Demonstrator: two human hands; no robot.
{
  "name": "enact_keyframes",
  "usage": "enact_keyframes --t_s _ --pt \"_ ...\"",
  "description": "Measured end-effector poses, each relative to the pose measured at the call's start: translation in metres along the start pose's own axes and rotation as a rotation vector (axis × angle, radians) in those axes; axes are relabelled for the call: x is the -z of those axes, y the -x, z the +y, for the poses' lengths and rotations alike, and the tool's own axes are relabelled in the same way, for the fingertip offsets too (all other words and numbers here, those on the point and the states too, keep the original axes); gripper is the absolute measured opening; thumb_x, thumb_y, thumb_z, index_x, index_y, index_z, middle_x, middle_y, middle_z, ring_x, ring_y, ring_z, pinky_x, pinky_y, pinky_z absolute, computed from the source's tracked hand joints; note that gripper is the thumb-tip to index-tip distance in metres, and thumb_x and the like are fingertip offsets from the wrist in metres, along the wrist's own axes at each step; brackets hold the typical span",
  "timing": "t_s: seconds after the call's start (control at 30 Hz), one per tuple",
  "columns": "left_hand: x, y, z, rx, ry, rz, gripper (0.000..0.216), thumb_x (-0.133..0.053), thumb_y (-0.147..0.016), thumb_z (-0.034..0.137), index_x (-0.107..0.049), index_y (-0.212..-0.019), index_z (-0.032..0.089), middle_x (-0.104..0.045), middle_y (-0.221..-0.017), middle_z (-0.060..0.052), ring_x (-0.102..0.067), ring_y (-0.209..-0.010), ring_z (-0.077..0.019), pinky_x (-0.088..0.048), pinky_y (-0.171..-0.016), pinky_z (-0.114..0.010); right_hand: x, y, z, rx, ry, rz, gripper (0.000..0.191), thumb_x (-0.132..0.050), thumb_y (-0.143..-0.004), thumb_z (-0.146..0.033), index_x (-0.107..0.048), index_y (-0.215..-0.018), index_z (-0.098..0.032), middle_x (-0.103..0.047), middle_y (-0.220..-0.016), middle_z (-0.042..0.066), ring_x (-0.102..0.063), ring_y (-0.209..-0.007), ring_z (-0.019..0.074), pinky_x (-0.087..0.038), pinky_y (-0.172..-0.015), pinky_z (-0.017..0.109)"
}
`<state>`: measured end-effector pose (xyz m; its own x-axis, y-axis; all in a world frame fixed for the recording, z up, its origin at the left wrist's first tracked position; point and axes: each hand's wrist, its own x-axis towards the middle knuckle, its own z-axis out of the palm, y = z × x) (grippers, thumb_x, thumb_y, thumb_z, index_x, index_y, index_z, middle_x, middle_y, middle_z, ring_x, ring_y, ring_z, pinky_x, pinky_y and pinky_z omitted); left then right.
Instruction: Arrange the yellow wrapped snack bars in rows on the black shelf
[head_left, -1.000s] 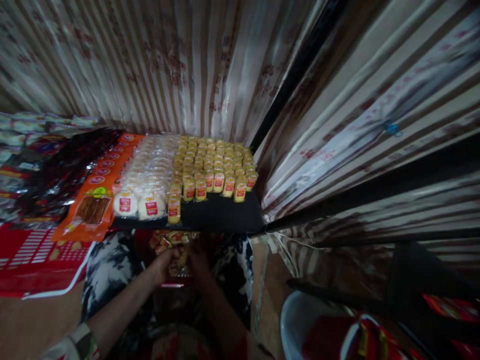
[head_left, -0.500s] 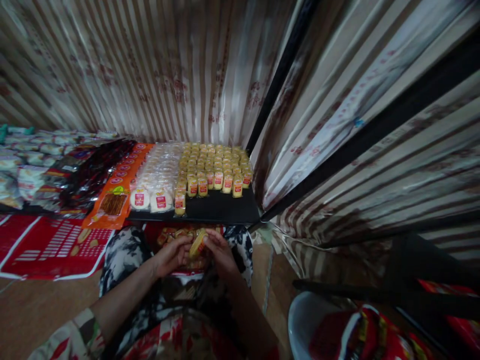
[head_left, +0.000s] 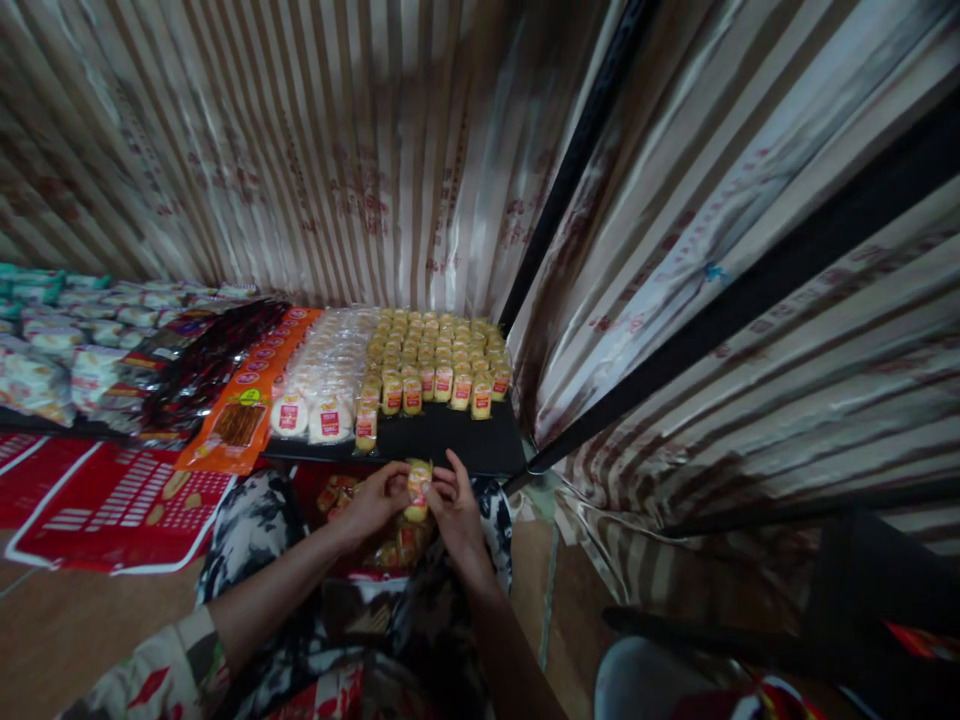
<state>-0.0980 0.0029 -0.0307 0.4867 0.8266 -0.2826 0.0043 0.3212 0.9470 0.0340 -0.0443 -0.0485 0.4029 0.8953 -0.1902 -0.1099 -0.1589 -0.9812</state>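
Note:
Between my hands is a small yellow packaged snack cake [head_left: 418, 488] in a clear wrapper with a red label, its label turned up. My left hand [head_left: 379, 502] pinches its left side. My right hand [head_left: 456, 510] grips the right side with the thumb in front. Below, in my lap, a red box [head_left: 304, 490] holds more of these wrapped yellow cakes, partly hidden by my hands. Just beyond my fingers, rows of the same yellow cakes [head_left: 439, 360] stand on a black shelf [head_left: 450, 438].
Left of the yellow cakes lie round white packets [head_left: 330, 420], an orange snack bag [head_left: 240, 425], dark packets [head_left: 199, 375] and white packets [head_left: 97, 375]. A red printed sheet [head_left: 120, 510] hangs below. Striped curtain [head_left: 300, 150] and black poles [head_left: 577, 170] enclose the shelf. A white tub [head_left: 630, 680] stands lower right.
The snack cake in my hands has gone from tilted to upright and shifted a little right. My right hand's fingers have lifted. The view has also shifted slightly.

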Motion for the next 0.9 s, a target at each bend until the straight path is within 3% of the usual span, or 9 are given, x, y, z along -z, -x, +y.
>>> enact_keyframes --t_s 0.07,0.2,0.27,0.5,0.67,0.77,0.9 --pt "-0.001 -0.005 0.001 -0.037 0.009 0.040 0.037 -0.065 -0.062 0.026 -0.054 -0.096 0.015 -0.060 -0.081 -0.001 -0.054 -0.069 -0.0111 -0.042 -0.066 -0.024 -0.001 -0.002 0.002 0.000 0.008 0.006 0.067 -0.064 -0.066 -0.034 -0.041 -0.127 -0.018 -0.060 -0.108 0.010 -0.061 -0.085 0.0160 -0.051 -0.072 0.029" --pt "-0.003 -0.016 0.004 -0.089 -0.016 0.079 0.035 -0.061 -0.064 0.023 -0.054 -0.097 0.015 -0.061 -0.081 -0.001 -0.055 -0.069 -0.0111 -0.042 -0.065 -0.022 0.000 -0.005 0.003 0.036 -0.007 -0.198 0.038 -0.057 -0.073 -0.035 -0.058 -0.107 -0.019 -0.066 -0.102 0.008 -0.062 -0.092 0.0189 -0.048 -0.085 0.034" --pt "-0.005 -0.023 0.006 -0.118 -0.067 0.086 0.033 -0.060 -0.065 0.022 -0.055 -0.097 0.015 -0.061 -0.084 -0.002 -0.056 -0.073 -0.0118 -0.043 -0.067 -0.023 0.002 -0.008 0.002 0.065 0.016 -0.215 0.033 -0.054 -0.076 -0.033 -0.059 -0.106 -0.021 -0.067 -0.103 0.006 -0.063 -0.093 0.0193 -0.048 -0.086 0.034" --pt "-0.010 -0.047 0.031 -0.246 -0.478 0.145 0.039 -0.055 -0.073 0.020 -0.054 -0.112 0.018 -0.056 -0.080 0.000 -0.052 -0.067 -0.0103 -0.043 -0.062 -0.022 0.009 -0.033 0.003 0.151 0.169 -0.055 0.033 -0.053 -0.074 -0.028 -0.060 -0.106 -0.022 -0.066 -0.105 0.005 -0.062 -0.093 0.0184 -0.049 -0.085 0.032" --pt "-0.013 -0.065 0.049 -0.367 -0.685 0.235 0.035 -0.052 -0.073 0.013 -0.055 -0.108 0.017 -0.056 -0.094 -0.004 -0.054 -0.080 -0.0131 -0.046 -0.075 -0.026 0.006 -0.059 0.004 0.210 0.225 -0.043 0.035 -0.051 -0.076 -0.031 -0.058 -0.108 -0.019 -0.065 -0.104 0.007 -0.062 -0.090 0.0183 -0.050 -0.081 0.031" --pt "-0.018 -0.072 0.052 -0.434 -0.762 0.355 0.035 -0.049 -0.076 0.015 -0.051 -0.112 0.018 -0.053 -0.104 -0.006 -0.055 -0.085 -0.0149 -0.046 -0.080 -0.030 0.002 -0.075 0.003 0.266 0.319 0.056 0.038 -0.051 -0.076 -0.035 -0.059 -0.109 -0.017 -0.063 -0.103 0.009 -0.061 -0.087 0.0189 -0.050 -0.077 0.031" --pt "-0.026 -0.072 0.041 -0.402 -0.791 0.427 0.030 -0.043 -0.080 0.015 -0.052 -0.108 0.016 -0.051 -0.101 -0.007 -0.055 -0.085 -0.0155 -0.047 -0.083 -0.033 -0.004 -0.096 -0.002 0.314 0.449 0.194 0.039 -0.047 -0.078 -0.036 -0.060 -0.108 -0.015 -0.057 -0.105 0.012 -0.058 -0.082 0.0183 -0.048 -0.076 0.032"
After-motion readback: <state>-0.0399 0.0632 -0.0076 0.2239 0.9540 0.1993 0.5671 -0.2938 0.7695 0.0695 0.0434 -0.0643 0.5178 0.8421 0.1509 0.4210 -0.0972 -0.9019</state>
